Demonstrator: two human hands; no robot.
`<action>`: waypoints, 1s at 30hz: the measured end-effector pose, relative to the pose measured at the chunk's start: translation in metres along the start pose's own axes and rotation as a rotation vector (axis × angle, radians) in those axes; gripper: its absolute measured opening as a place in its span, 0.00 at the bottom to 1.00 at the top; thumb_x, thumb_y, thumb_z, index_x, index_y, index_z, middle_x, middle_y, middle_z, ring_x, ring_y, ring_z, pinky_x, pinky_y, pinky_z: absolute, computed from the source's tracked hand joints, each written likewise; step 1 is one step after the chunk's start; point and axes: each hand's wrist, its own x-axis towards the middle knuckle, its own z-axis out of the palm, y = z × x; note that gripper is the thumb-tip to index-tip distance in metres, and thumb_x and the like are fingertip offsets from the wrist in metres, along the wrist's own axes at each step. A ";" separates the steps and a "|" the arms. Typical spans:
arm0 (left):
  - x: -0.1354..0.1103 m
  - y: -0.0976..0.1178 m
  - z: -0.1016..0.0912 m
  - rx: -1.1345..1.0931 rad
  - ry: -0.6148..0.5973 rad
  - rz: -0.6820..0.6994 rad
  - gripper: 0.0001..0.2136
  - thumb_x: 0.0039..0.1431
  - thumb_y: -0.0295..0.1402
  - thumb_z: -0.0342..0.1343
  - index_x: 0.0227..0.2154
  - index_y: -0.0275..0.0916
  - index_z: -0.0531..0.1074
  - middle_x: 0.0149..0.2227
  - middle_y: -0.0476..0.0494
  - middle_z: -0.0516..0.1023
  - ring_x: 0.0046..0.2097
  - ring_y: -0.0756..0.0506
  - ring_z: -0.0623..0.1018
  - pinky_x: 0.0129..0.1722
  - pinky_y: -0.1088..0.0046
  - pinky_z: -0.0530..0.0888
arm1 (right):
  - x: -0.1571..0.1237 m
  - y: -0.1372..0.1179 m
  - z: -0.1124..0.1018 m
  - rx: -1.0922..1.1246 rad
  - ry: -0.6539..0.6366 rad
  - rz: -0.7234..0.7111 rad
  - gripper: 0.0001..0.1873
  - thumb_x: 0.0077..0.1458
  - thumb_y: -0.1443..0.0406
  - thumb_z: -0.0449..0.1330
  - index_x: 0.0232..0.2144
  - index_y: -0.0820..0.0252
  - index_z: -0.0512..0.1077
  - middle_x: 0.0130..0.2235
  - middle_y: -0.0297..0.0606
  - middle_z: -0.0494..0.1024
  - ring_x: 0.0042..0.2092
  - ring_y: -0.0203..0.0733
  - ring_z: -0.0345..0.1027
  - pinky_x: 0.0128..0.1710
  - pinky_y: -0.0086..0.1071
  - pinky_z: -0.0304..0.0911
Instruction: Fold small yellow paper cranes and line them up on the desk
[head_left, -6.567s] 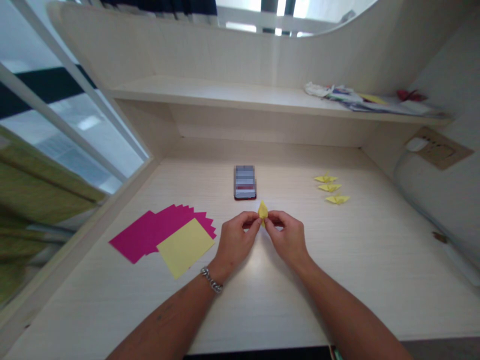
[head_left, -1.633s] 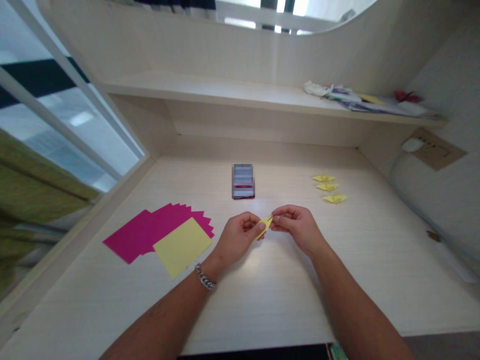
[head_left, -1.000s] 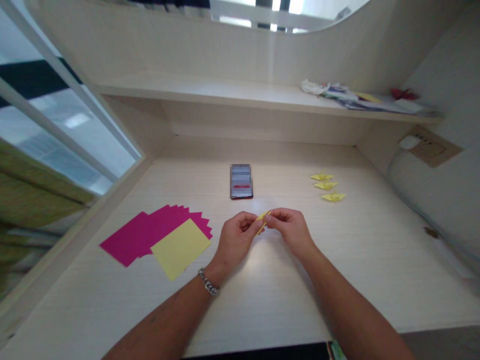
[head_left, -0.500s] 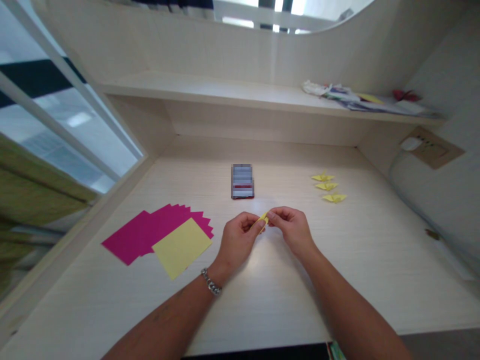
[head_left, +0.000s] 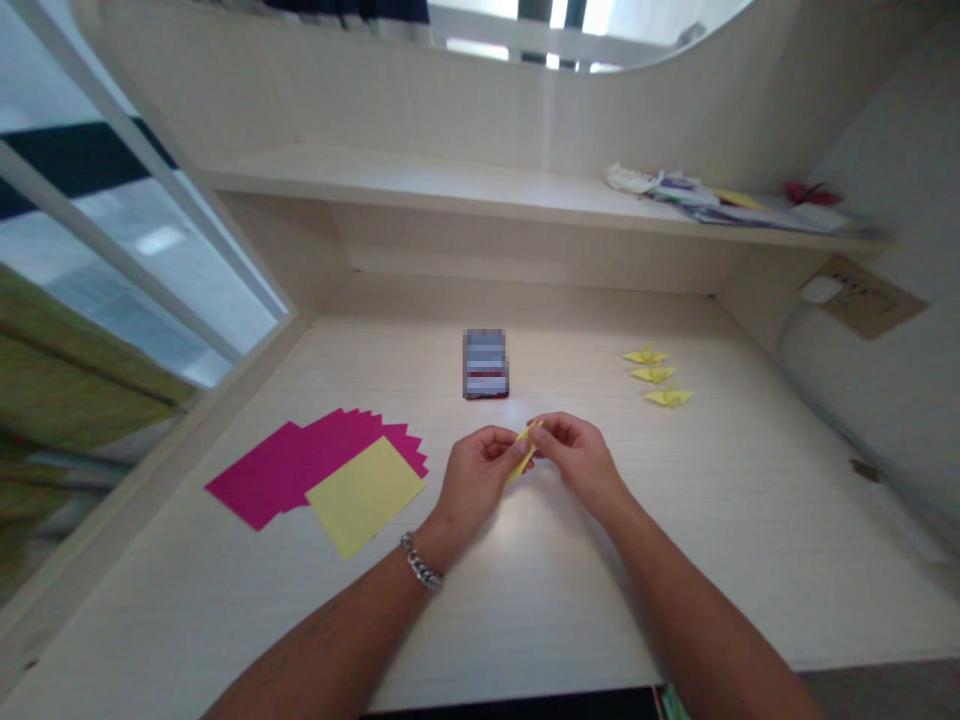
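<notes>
Between my two hands is a small piece of folded yellow paper (head_left: 520, 466), held above the desk. My left hand (head_left: 480, 475) is closed, its thumb and fingers pinching the paper's left side. My right hand (head_left: 576, 455) is closed too, pinching the upper right end between thumb and forefinger. My fingers cover much of the fold. Left of my hands, a flat yellow sheet (head_left: 365, 497) overlaps a fan of magenta paper sheets (head_left: 322, 460). Three folded yellow paper cranes (head_left: 652, 375) stand in a column to the right.
A phone (head_left: 486, 363) lies on the desk (head_left: 420, 310) beyond my hands. Papers (head_left: 720, 200) rest on the shelf (head_left: 450, 185) above. At the right wall, a plug sits in a socket (head_left: 862, 295), its cable (head_left: 810, 400) running down along the desk's side.
The folded yellow paper has turned in my fingers, and more of its lower edge shows below my left thumb. My right hand has shifted slightly left.
</notes>
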 end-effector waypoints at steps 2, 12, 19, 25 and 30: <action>0.000 -0.001 -0.001 -0.005 -0.013 0.000 0.09 0.51 0.36 0.62 0.27 0.33 0.74 0.26 0.44 0.78 0.29 0.49 0.76 0.31 0.74 0.71 | -0.001 0.000 0.001 -0.043 -0.050 -0.008 0.12 0.46 0.58 0.65 0.28 0.63 0.75 0.26 0.36 0.75 0.28 0.37 0.68 0.32 0.33 0.66; -0.003 0.007 0.003 -0.019 -0.055 -0.058 0.10 0.50 0.36 0.62 0.27 0.33 0.74 0.24 0.44 0.78 0.27 0.49 0.76 0.28 0.75 0.71 | -0.004 -0.005 0.002 0.040 0.019 0.031 0.13 0.49 0.57 0.62 0.25 0.63 0.76 0.25 0.37 0.76 0.27 0.37 0.68 0.31 0.34 0.67; -0.004 0.007 0.003 -0.029 -0.019 -0.114 0.09 0.49 0.34 0.63 0.27 0.32 0.74 0.23 0.45 0.77 0.24 0.50 0.75 0.25 0.77 0.71 | -0.001 -0.001 0.002 0.001 0.016 0.090 0.20 0.51 0.51 0.59 0.29 0.62 0.76 0.27 0.38 0.76 0.29 0.38 0.69 0.30 0.33 0.67; -0.002 0.002 0.000 -0.047 -0.067 -0.118 0.10 0.49 0.33 0.63 0.32 0.32 0.74 0.28 0.42 0.79 0.28 0.48 0.77 0.30 0.74 0.73 | 0.001 0.004 -0.001 -0.135 0.114 0.027 0.18 0.49 0.52 0.62 0.23 0.63 0.75 0.24 0.36 0.74 0.26 0.36 0.67 0.30 0.31 0.66; 0.000 0.006 -0.005 0.028 -0.075 -0.145 0.06 0.48 0.30 0.62 0.28 0.32 0.75 0.23 0.43 0.77 0.24 0.50 0.75 0.25 0.76 0.70 | 0.000 0.003 -0.002 -0.107 0.223 0.061 0.20 0.49 0.51 0.61 0.23 0.63 0.74 0.24 0.38 0.75 0.26 0.37 0.68 0.26 0.30 0.66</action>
